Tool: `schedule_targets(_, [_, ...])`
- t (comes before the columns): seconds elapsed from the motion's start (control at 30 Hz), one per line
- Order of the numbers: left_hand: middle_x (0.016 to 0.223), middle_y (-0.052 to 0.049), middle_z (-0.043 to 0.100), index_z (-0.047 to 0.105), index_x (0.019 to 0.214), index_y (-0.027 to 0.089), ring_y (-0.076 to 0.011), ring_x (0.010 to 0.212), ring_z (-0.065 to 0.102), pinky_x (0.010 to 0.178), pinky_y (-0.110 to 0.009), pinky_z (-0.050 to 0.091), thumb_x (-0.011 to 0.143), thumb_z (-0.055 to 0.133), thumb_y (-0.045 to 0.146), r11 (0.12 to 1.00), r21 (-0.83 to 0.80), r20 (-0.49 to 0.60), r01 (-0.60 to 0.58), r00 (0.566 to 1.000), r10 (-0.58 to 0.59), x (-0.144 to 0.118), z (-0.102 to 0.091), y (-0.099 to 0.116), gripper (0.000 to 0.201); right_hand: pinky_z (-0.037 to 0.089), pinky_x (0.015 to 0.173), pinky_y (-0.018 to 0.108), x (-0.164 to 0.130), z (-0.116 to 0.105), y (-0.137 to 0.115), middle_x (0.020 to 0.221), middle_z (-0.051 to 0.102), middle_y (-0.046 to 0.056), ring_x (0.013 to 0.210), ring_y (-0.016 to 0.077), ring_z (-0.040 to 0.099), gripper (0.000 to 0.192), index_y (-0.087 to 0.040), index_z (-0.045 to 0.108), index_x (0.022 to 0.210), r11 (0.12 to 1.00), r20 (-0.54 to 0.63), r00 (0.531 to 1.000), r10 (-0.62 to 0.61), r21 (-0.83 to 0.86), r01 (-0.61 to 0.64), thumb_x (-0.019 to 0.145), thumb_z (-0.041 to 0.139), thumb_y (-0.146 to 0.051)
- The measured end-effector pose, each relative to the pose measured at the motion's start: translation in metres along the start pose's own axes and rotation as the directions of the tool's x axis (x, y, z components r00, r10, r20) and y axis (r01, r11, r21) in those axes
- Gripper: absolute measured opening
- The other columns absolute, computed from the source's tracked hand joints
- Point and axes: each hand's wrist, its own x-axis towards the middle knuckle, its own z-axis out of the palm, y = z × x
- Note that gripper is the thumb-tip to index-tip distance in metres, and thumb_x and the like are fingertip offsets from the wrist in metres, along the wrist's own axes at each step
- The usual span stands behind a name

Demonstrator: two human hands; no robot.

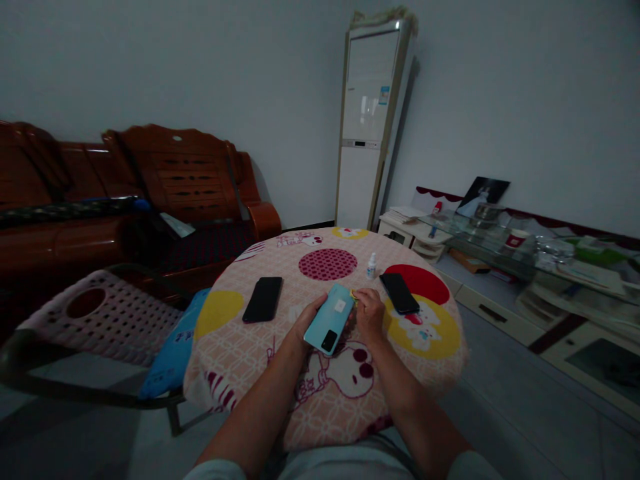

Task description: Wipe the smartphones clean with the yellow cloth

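Note:
A light blue smartphone [327, 319] is held above the table with its back up. A white sticker and a black camera block show on that back. My left hand [311, 316] is closed around its left edge, some fingers hidden beneath. My right hand [371, 312] is closed in a pinch at the phone's right edge, on a small yellow piece [354, 295] whose kind I cannot make out. Just right of that hand a black smartphone [399, 293] lies on the tablecloth. Another dark smartphone [263, 299] lies to the left. A small white spray bottle [371, 266] stands upright beyond the right hand.
The round table has a patterned cloth [280, 267]. A woven chair [105, 313] with a blue packet [177, 353] stands at left, before a wooden sofa [185, 173]. A tall air conditioner [364, 120] is behind; a cluttered glass-topped cabinet [480, 303] runs along the right.

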Motion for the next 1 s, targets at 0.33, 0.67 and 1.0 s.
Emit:
schedule_targets(0.33, [0.087,-0.018,0.072,0.057,0.121,0.006,-0.0297,0.072,0.071,0.066,-0.040,0.054,0.091,0.046,0.043,0.992,0.112,-0.136,0.055,0.990,-0.039,0.002,0.001,-0.009,0.049,0.046,0.078,0.035,0.005,0.002,-0.006,0.082,0.064,0.008,0.085,0.0210,0.054,0.036,-0.018,0.073,0.084,0.999,0.036,0.999,-0.028,-0.017,0.029,0.081,0.041,-0.002])
schedule_targets(0.67, [0.077,-0.012,0.071,0.065,0.105,0.008,-0.0223,0.062,0.068,0.066,-0.033,0.052,0.094,0.043,0.040,0.983,0.184,-0.062,-0.021,0.998,0.033,0.016,-0.007,-0.012,0.040,0.045,0.078,0.035,0.003,0.004,-0.013,0.085,0.062,0.008,0.086,0.0218,0.051,0.031,-0.018,0.072,0.090,0.994,0.128,0.986,-0.110,0.002,0.110,0.086,0.043,-0.005])
schedule_targets(1.0, [0.057,-0.001,0.053,0.054,0.067,0.015,-0.0108,0.048,0.054,0.048,-0.021,0.046,0.094,0.041,0.049,0.989,-0.009,-0.103,-0.148,0.984,0.146,0.010,-0.001,-0.008,0.046,0.044,0.077,0.034,-0.015,0.013,-0.049,0.086,0.062,0.006,0.084,0.0208,0.050,0.025,-0.020,0.068,0.084,0.969,0.329,0.912,-0.245,0.061,0.238,0.093,0.045,-0.016])
